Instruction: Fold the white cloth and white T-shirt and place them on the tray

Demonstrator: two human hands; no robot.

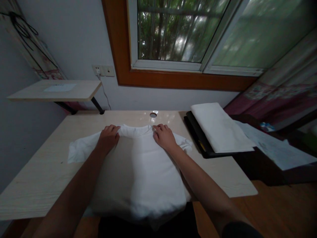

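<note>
Head view, looking down over both forearms. White t-shirt (138, 172) lying flat on the pale wood surface (44, 178), hem hanging over the near edge, collar at the far end. Left hand (108, 138) resting knuckles-up on the shirt's left shoulder, fingers curled and pinching the cloth beside the collar. Right hand (163, 135) doing likewise on the right shoulder, fingertips pressing into the fabric at the collar's other side. Collar sitting between the two hands. Left sleeve (79, 150) spreading outward beyond the left hand; right sleeve (183, 143) bunching just past the right hand. Round cable hole (153, 115) showing in the surface just beyond the hands. Folded white cloth (220, 130) lying on a dark tray (198, 140), off to the right of the right hand. Loose papers (274, 148) lying farther right. Small wall shelf (56, 91) sitting beyond and left of the left hand. Window (178, 33) standing above.
</note>
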